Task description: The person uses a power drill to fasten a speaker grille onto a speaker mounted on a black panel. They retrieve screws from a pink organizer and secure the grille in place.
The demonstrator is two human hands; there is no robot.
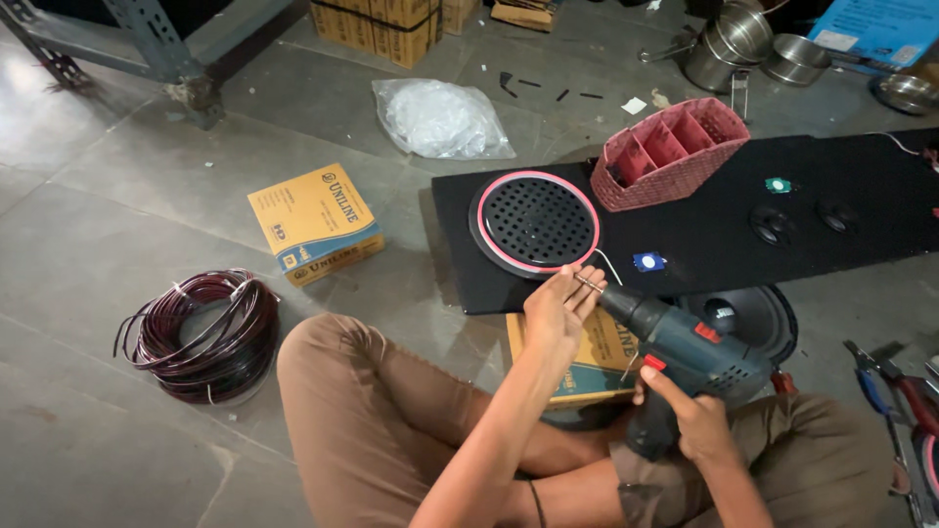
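Floor [117,196] of smooth grey stone tiles fills most of the view. On it lies 1 long flat black board [724,235], cut off at the right edge. A round black grille [536,223] with many small holes and a pink ring sits on the board's left end. Beside it stands a woven pink basket [670,154] with 3 pockets. A thick coil of dark red wire [201,332] lies on the left. A crinkly clear plastic bag [438,119] lies farther back. 1 yellow cardboard box [315,223] with a blue strip rests near the wire; a second yellow box [587,357] is mostly hidden under the arms. A big black round speaker [753,318] peeks out below the board, half hidden.

The dark green drill [685,357] with a red switch is just in front of the board's near edge. The right hand [699,420] wraps its handle, 1 finger stretched along the side. The left hand [559,308] pinches the thin bit at the tip, fingers close together. Shiny steel pots [743,44] stand far back.
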